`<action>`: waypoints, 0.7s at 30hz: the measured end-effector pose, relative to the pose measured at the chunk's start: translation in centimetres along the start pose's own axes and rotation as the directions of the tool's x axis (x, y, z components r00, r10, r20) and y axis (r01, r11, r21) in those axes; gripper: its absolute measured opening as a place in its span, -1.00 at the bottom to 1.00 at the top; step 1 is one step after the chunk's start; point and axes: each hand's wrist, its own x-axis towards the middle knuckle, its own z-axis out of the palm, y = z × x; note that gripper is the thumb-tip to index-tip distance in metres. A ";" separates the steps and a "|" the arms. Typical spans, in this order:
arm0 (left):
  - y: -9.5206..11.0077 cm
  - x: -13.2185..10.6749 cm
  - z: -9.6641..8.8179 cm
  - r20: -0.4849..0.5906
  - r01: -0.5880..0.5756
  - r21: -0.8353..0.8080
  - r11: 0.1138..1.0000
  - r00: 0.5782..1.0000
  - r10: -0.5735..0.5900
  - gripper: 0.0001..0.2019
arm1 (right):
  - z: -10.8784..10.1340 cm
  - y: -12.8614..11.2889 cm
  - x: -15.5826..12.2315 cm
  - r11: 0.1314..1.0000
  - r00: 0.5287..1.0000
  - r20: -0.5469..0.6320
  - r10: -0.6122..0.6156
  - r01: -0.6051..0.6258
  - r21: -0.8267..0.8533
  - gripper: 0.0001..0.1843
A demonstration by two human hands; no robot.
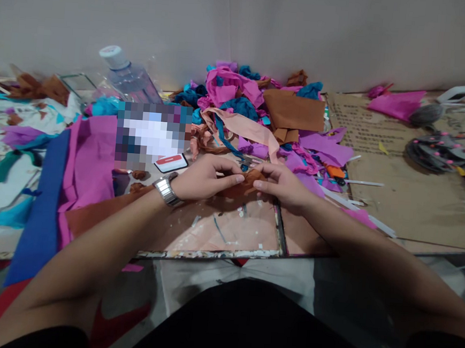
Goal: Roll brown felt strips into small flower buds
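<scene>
Both of my hands meet over the table's front middle. Between thumb and fingers, my left hand pinches a small brown crepe paper piece. My right hand is closed on the other side of the same piece. The paper looks creased, and the fingers partly cover it. A silver watch circles my left wrist. Just beyond the hands lies a heap of crumpled crepe paper in pink, teal, purple and brown. Two small brown paper balls rest left of my left hand.
A clear bottle with a white cap stands by the wall. Near it lies a phone, mostly blurred out. Blue paper and pink sheets hang toward the front edge. Cardboard and an orange cutter are to the right.
</scene>
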 end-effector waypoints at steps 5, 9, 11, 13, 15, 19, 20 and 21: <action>0.0 0.0 -0.2 -0.006 -0.003 0.003 1.000 1.000 0.003 -0.61 | 0.1 0.1 0.1 0.999 0.999 -0.039 0.014 -0.016 -0.036 -0.65; 0.1 0.1 -0.5 -0.040 -0.003 -0.019 1.000 0.999 0.002 -0.62 | -0.5 0.5 0.2 0.998 0.998 -0.051 0.029 -0.031 -0.047 -0.66; 0.1 0.1 -0.6 -0.053 -0.006 -0.030 1.000 0.999 0.004 -0.63 | -0.5 0.5 0.1 0.998 0.998 -0.050 0.033 -0.035 -0.044 -0.67; 0.1 0.1 -0.5 -0.056 -0.004 -0.027 1.000 0.998 0.002 -0.63 | -0.4 0.3 0.1 0.998 0.998 -0.040 0.044 -0.045 -0.038 -0.67; 0.0 0.1 -0.5 -0.048 0.000 -0.023 1.000 0.999 -0.001 -0.62 | -0.2 0.2 0.1 0.999 0.999 -0.017 0.040 -0.041 -0.036 -0.67; 0.0 0.1 -0.4 -0.063 0.000 -0.020 1.000 0.998 -0.002 -0.61 | 0.0 0.2 0.1 1.000 1.000 0.001 0.004 -0.004 -0.024 -0.70; 0.0 0.1 -0.4 -0.075 0.004 -0.023 1.000 0.997 -0.006 -0.60 | 0.0 0.2 0.1 1.000 1.000 0.001 -0.004 0.004 -0.015 -0.70; 0.0 0.1 -0.4 -0.084 0.009 -0.030 1.000 0.996 -0.011 -0.60 | 0.0 0.2 0.1 1.000 1.000 0.004 -0.013 0.013 -0.004 -0.70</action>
